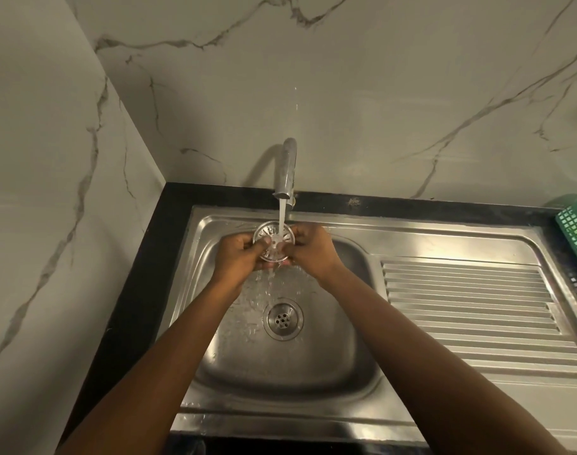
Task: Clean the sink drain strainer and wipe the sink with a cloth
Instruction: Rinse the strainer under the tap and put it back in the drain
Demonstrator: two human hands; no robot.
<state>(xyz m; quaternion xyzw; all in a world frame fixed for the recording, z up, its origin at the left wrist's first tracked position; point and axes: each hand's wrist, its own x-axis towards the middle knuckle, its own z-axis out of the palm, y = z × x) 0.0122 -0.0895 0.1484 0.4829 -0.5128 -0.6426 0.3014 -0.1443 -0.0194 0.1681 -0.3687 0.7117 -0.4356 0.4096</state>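
Two walls (pixel 362 93) of pale marble-look panels meet in a corner at about ten o'clock, their grey veins running diagonally (the heaviest one climbs toward two o'clock). A black countertop (pixel 139 290) borders the foot of both walls, its glossy edge running from the corner toward seven o'clock. At three o'clock, cut by the frame edge, a green plastic basket (pixel 576 231) with a grid wall stands on the counter. The light is warm and dim, and a soft curved shadow (pixel 264 165) falls on the back wall near twelve o'clock.
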